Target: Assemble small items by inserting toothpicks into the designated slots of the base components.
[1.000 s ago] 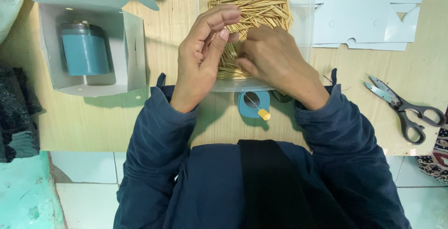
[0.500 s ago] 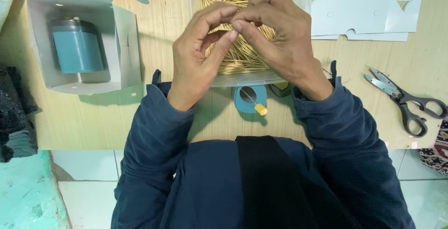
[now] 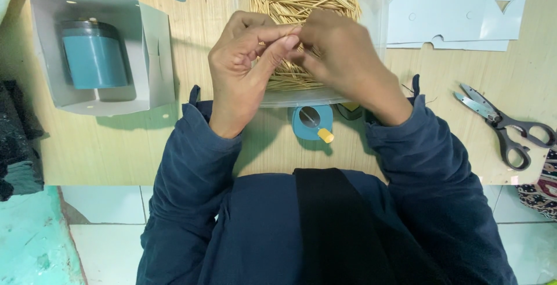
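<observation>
A: What did the view from the head show, starting with the biggest thing?

B: There was a pale wooden table (image 3: 145,145), and the person in a dark blue sweatshirt leaned over it. On the far left stood an open white cardboard box (image 3: 156,58) with a teal cylindrical tin (image 3: 94,56) lying inside. At the far right lay flat light-blue card cut-outs (image 3: 452,12).

A: And in the middle?

B: A clear plastic tray (image 3: 371,6) held a heap of thin yellow wooden sticks (image 3: 304,0). Just in front of the tray was a small blue round tool with a yellow tip (image 3: 312,123), and grey metal scissors (image 3: 502,125) lay well apart on the right.

A: What did the hands do?

B: The left hand (image 3: 241,70) and the right hand (image 3: 342,58) met above the heap. The grip of the left hand was pressed together, thumb against forefinger, and it pinched one or a few sticks. The right fingers closed on the same place, but I could not tell exactly what they held.

A: Did something change?

B: Yes. One second before, the hands were lower in the tray and a little apart; now the fingertips touched each other. I judged that the sticks were already picked out and being arranged between both hands.
</observation>
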